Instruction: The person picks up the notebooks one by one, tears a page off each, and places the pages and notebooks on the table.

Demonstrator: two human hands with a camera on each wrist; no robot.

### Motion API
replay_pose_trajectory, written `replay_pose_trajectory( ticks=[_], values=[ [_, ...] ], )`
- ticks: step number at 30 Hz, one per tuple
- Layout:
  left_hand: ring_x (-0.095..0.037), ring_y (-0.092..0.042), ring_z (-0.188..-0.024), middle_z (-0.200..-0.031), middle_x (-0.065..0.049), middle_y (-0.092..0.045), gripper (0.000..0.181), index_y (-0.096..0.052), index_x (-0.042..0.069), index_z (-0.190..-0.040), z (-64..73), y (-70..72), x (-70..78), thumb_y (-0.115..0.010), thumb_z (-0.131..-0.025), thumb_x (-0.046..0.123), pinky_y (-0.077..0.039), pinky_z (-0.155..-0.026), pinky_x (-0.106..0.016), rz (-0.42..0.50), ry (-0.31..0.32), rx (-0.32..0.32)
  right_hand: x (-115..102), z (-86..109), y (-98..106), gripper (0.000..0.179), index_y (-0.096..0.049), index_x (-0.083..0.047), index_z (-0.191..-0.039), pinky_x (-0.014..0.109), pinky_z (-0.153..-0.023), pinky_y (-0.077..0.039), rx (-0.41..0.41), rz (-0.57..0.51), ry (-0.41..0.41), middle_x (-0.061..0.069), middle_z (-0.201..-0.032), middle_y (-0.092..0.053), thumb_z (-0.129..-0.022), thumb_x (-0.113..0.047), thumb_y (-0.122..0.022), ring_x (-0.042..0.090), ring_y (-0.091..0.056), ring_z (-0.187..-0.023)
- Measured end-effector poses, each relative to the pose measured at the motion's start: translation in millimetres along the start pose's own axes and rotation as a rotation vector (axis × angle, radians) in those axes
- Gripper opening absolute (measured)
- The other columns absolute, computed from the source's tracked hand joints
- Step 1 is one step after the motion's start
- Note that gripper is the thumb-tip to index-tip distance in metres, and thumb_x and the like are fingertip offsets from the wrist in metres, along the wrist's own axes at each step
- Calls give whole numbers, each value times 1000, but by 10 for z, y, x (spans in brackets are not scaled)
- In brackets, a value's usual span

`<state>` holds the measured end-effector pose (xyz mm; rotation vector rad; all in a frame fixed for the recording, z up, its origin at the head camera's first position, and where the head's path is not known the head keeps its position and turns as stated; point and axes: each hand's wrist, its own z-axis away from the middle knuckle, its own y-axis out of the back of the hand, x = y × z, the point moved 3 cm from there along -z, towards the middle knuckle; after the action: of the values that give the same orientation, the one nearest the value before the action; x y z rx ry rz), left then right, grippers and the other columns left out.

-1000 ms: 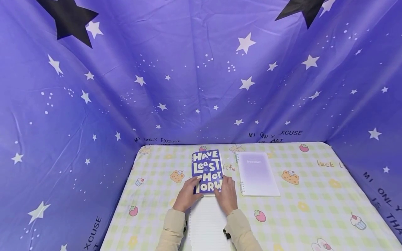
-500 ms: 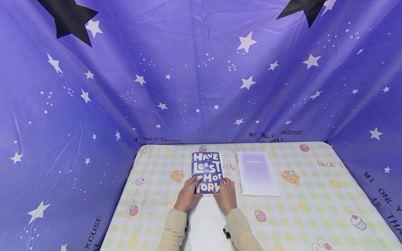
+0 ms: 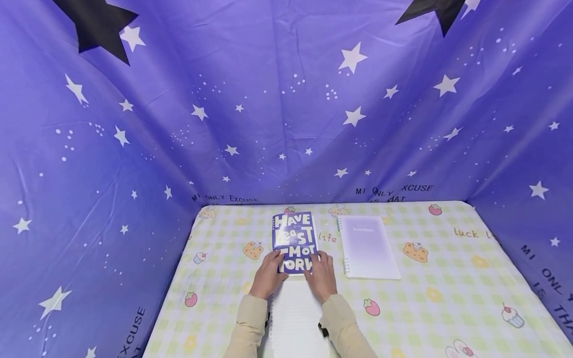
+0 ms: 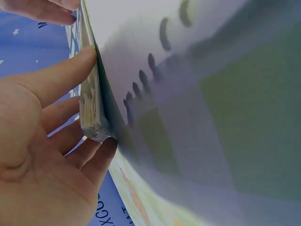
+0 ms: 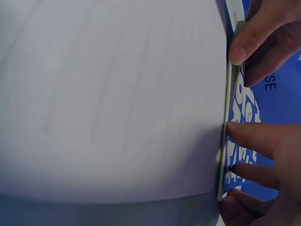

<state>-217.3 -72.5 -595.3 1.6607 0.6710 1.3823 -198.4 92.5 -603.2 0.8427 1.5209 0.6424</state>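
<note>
Fingers of the left hand [image 3: 267, 276] and right hand [image 3: 323, 277] pinch the sides of a blue notebook [image 3: 293, 237], just beyond lined pages [image 3: 296, 318] at the table [image 3: 215, 293]. An uneven grip could let one corner slip, skewing it onto the paper.

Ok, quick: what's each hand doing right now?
Left hand: holding the blue notebook, left side.
Right hand: holding the blue notebook, right side.

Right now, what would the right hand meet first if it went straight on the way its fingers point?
The blue notebook, whose right edge the right hand holds; past it, probably the starry purple curtain, though depth is unclear.
</note>
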Motion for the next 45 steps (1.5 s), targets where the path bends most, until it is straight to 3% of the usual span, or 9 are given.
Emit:
replay_pose_trajectory(
  ticks=[11,18,26,35,45],
  values=[
    [-34,-47,-137,-140,-17,-57,46,-65,0,-126,7,-3,78,-77,-85,15,-37,-115,-45,-163,-73,-25,37,52,-7,49,-61,9,-126,52,-112,-40,-7,-11,22,27,-139,-50,-84,-10,-75,41,-45,-128],
    [-33,-52,-132,-134,-15,-62,37,-72,5,-116,8,18,137,-81,-81,12,-41,-113,-46,-149,-89,12,40,62,46,41,-65,7,-121,51,-110,-42,-7,0,45,24,-137,-53,-82,-4,-74,40,-48,-126],
    [-28,-59,-119,-122,-11,-67,37,-72,6,-114,-16,47,225,-82,-78,12,-47,-105,-44,-101,-134,106,68,28,154,34,-66,5,-117,48,-106,-46,6,-60,68,19,-124,-58,-83,-2,-71,35,-52,-119],
    [-28,-62,-112,-118,-10,-68,34,-71,10,-114,-60,40,461,-78,-81,11,-51,-99,-45,-29,-157,143,227,-9,438,37,-61,3,-121,51,-104,-47,61,-103,83,19,-122,-58,-86,-5,-68,35,-53,-117],
    [-23,-64,-106,-115,-5,-68,38,-70,13,-117,-53,-159,856,-80,-80,15,-54,-94,-37,-46,-233,122,627,49,788,41,-56,8,-124,53,-102,-45,119,-57,78,23,-122,-57,-87,-5,-66,39,-50,-118]
  ],
)
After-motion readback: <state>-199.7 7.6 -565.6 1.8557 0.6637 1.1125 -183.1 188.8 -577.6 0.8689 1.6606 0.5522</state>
